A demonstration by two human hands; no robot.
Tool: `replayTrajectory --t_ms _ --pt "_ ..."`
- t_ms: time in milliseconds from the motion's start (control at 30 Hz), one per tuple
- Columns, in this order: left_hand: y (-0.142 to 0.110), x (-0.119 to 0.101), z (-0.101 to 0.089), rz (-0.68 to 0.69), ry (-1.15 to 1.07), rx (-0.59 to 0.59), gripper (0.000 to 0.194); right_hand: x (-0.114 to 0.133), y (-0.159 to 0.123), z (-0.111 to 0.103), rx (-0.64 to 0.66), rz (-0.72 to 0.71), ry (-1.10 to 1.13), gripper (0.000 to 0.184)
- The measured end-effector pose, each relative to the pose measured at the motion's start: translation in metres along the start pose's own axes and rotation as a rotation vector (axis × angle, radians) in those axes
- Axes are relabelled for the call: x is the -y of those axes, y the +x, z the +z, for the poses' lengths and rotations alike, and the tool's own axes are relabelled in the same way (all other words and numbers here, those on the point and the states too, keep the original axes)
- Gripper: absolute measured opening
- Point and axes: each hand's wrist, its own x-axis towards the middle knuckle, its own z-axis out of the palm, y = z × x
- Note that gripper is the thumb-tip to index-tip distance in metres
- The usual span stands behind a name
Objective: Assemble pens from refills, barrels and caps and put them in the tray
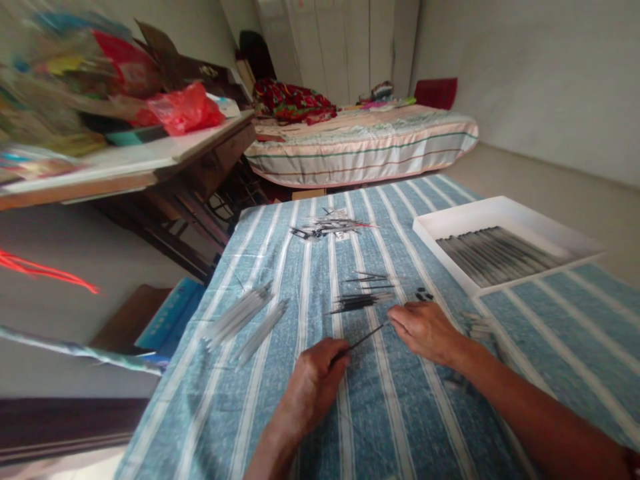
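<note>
My left hand [320, 370] is closed on one end of a thin dark rod [367, 335] that looks like a pen refill. At its far end, my right hand [423, 330] pinches with thumb and fingertips; its grip partly hides that tip. Just beyond the hands lies a bundle of thin black rods [361, 302], with a few looser rods [373, 279] behind it. Several small black caps [425, 293] sit by my right knuckles. Left of the hands are two groups of translucent grey tubes, a larger one [240, 312] and a smaller one [263, 331].
A white box [445, 270] holding a row of grey-black pens [500, 257] stands at the right. Farther back is a heap of dark slender pieces [327, 228]. Small pale and dark pieces [477, 327] lie beside my right forearm. A striped cloth [280, 400] covers the table.
</note>
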Motion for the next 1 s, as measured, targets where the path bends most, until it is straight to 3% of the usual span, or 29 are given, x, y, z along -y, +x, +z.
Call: replayTrajectory --t_ms 333,400,500,567,667,800,1000 --pt "0.003 -0.007 0.005 -0.022 -0.132 -0.096 0.015 0.044 0.003 -0.013 -0.224 -0.198 0.180 0.021" --pt "0.002 -0.007 0.004 -0.094 -0.235 -0.188 0.015 0.039 0.003 -0.017 -0.295 -0.183 0.225 0.026" --pt "-0.001 -0.009 0.001 -0.210 -0.472 -0.336 0.017 0.013 0.003 -0.022 -0.329 -0.064 0.286 0.019" --pt "-0.001 -0.014 -0.001 -0.235 -0.650 -0.413 0.017 -0.009 0.001 -0.024 -0.233 0.072 0.335 0.017" --pt "-0.001 -0.022 -0.002 -0.242 -0.820 -0.459 0.016 -0.035 -0.001 -0.027 0.023 0.283 0.370 0.016" --pt "-0.001 -0.029 -0.001 -0.269 -0.896 -0.444 0.018 -0.049 -0.003 -0.031 0.292 0.351 0.373 0.012" --pt "-0.001 -0.029 0.000 -0.324 -0.903 -0.388 0.026 -0.060 -0.008 -0.032 0.364 0.437 0.240 0.011"
